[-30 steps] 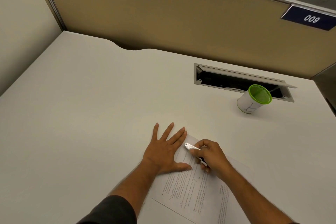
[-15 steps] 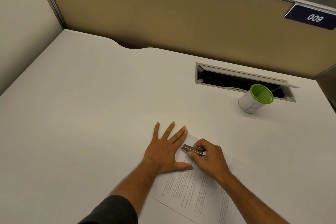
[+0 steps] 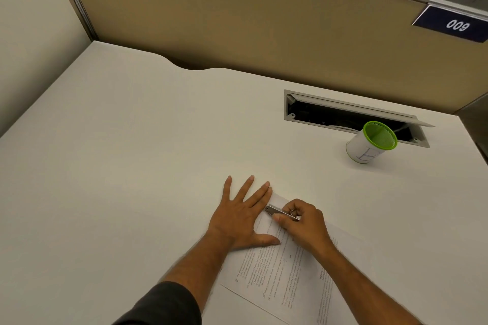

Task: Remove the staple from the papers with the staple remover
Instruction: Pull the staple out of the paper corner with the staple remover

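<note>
Staple remover worked at the papers' far corner

On the bench (image 3: 132, 166), the papers (image 3: 290, 272) are pinned flat by the left hand (image 3: 243, 216), fingers spread wide, so nothing slides; the staple remover (image 3: 277, 211) is pinched in the right hand (image 3: 303, 224), tip at the corner, presumably under the unseen staple.

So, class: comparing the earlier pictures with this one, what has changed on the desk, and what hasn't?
The right hand turned the staple remover and lowered it flat onto the papers' top corner. The left hand stayed pressed flat on the papers; the cup did not move.
</note>
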Tool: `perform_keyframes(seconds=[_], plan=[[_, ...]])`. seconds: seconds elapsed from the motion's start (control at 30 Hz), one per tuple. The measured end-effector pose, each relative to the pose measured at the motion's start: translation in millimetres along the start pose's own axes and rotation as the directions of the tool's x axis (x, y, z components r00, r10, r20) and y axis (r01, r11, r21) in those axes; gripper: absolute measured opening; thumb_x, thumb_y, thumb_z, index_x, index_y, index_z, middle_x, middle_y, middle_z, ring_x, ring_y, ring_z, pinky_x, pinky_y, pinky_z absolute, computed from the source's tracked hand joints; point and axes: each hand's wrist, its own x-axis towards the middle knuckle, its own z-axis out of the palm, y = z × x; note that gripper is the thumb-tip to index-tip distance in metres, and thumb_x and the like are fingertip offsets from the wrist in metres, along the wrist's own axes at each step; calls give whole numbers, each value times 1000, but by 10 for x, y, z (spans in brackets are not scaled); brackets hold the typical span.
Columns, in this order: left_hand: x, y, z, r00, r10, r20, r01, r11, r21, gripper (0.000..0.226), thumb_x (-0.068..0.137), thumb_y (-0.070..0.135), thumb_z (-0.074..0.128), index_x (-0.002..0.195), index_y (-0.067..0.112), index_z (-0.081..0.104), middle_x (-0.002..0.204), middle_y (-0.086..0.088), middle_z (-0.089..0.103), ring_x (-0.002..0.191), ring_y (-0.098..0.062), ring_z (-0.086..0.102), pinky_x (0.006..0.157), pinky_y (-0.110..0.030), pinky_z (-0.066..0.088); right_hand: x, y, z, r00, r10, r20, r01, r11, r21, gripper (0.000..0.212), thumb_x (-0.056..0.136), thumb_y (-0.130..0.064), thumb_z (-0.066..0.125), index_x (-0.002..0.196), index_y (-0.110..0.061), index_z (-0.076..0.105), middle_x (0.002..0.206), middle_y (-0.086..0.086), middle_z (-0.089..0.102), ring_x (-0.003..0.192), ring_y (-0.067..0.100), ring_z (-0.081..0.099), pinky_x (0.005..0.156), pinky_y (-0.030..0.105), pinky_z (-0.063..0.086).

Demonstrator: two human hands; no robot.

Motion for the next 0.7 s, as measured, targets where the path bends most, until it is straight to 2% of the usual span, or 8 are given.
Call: perform_keyframes(seconds=[0.07,0.13,0.27,0.33,0.57,0.7], plan=[[-3,-1,-4,1000,1,3,-1,1000,1,112,72,97,16,157,25,1,167,8,0,153,-24,-10,115,-70,-1,16,-22,-25,999,30,33,-30,999,11,19,79,-34,79,85,-19,68,80,-2,68,74,20,64,63,31,54],[-2,-3,-4,1000,1,4,-1,1000,2,112,72,97,16,157,25,1,167,8,0,153,-25,-10,115,-70,-1,26,-45,-35,997,59,50,-60,998,28,19,79,-32,79,85,-18,68,80,2,70,70,22,65,63,32,56],[2,-3,-1,1000,2,4,-2,1000,1,112,72,97,16,157,25,1,167,8,1,153,-25,-9,115,-70,-1,53,-87,-63,988,138,69,-144,986,86,18,79,-30,80,80,-14,70,70,8,72,50,16,60,45,23,48],[2,-7,-1,1000,4,8,-4,1000,3,112,72,97,16,157,24,2,167,8,1,153,-25,-9,115,-70,-1,78,-108,-82,975,197,103,-208,972,108,19,80,-30,79,79,-12,71,65,10,72,45,16,57,42,22,45],[-3,-6,-10,1000,1,13,-1,1000,7,111,73,96,16,157,25,1,167,8,0,153,-25,-10,115,-70,-2,161,-182,-137,889,405,212,-447,868,217,25,74,-29,78,79,-5,74,56,10,68,40,17,51,43,26,37],[-6,-2,-27,1000,1,16,-1,1000,11,112,73,96,16,157,25,-1,167,8,-2,152,-25,-11,115,-70,-2,179,-174,-145,881,417,224,-464,856,228,21,76,-29,76,81,-8,75,58,9,68,41,16,51,43,25,37]])
